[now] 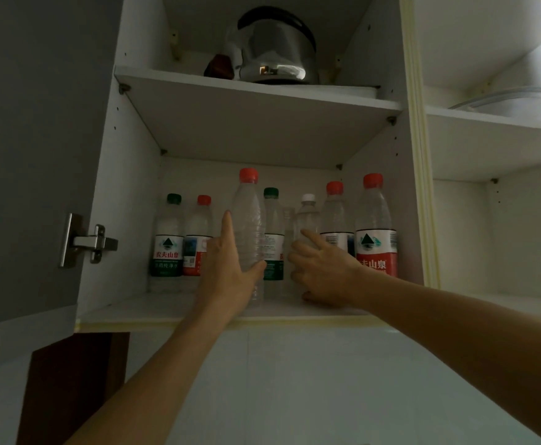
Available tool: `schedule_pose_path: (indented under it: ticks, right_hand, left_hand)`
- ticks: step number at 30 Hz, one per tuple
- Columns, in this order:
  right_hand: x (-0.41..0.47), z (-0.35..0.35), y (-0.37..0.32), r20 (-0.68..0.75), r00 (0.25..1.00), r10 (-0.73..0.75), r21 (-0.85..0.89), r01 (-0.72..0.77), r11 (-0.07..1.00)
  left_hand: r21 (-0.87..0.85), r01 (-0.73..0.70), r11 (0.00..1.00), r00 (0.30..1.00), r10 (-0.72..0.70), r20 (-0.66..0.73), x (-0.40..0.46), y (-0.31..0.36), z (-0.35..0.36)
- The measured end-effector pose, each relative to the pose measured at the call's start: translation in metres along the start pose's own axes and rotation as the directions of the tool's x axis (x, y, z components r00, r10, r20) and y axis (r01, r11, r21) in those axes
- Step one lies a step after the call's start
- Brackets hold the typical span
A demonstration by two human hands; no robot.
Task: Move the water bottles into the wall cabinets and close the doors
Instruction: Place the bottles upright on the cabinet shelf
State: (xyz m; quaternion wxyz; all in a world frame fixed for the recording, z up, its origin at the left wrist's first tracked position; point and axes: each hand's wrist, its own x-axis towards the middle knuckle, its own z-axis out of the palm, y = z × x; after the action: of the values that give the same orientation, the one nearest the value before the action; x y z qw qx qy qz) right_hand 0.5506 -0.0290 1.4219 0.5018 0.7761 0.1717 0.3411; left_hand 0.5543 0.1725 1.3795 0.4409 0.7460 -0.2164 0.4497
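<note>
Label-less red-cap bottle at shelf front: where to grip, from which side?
Grip the label-less bottle mid-body, coming from the open front. It stands upright at the shelf edge, with bottles behind and beside it. The left hand already cradles that section.

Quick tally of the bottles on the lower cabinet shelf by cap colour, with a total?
Red caps: 4
Green caps: 2
White caps: 1
Total: 7 capped bottles. Something clear stands behind, between the green-capped and white-capped ones; I cannot tell whether it is a bottle.
</note>
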Motion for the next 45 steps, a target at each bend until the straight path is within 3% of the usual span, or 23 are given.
schedule_pose_path:
  ticks: [19,29,31,33,34,35,37,38,40,45]
  right_hand:
    - [-0.004,0.008,0.005,0.056,0.997,-0.048,-0.044,0.05,0.998]
    - [-0.001,0.015,0.008,0.224,0.974,0.023,-0.094,-0.002,0.996]
    - [-0.001,0.01,0.009,0.208,0.977,0.049,-0.043,-0.041,0.998]
    - [0.002,0.004,0.008,0.129,0.983,0.127,0.163,-0.148,0.976]
    - [0.005,0.001,0.007,0.078,0.976,0.202,0.342,-0.217,0.914]
    - [0.008,-0.002,0.006,0.052,0.95,0.309,0.564,-0.283,0.775]
    - [0.017,-0.006,0.0,0.126,0.881,0.456,0.877,-0.314,0.364]
    - [0.023,-0.007,-0.003,0.17,0.857,0.486,0.932,-0.299,0.202]
    - [0.036,-0.005,-0.008,0.263,0.812,0.521,0.955,-0.295,-0.024]
    - [0.069,-0.002,-0.011,0.503,0.708,0.496,0.856,-0.33,-0.398]
  left_hand:
    - [-0.03,0.018,0.999,1.0,-0.018,0.004,0.0,-0.004,0.0]
    - [-0.055,0.03,0.998,0.999,-0.03,0.013,0.001,-0.003,-0.002]
    - [-0.069,0.024,0.997,1.0,-0.023,0.02,0.001,-0.003,-0.004]
    - [-0.08,0.024,0.996,0.999,-0.021,0.036,0.002,-0.001,-0.006]
    - [-0.072,0.027,0.997,0.999,-0.024,0.049,0.003,-0.001,-0.007]
    - [-0.056,0.032,0.998,0.997,-0.029,0.067,0.005,0.0,-0.01]
    - [-0.019,0.04,0.999,0.993,-0.038,0.108,0.011,0.002,-0.015]
    - [0.003,0.046,0.999,0.99,-0.046,0.135,0.014,0.002,-0.018]
    - [0.048,0.066,0.997,0.979,-0.073,0.188,0.022,0.003,-0.026]
    - [0.151,0.106,0.983,0.944,-0.147,0.296,0.04,0.003,-0.038]
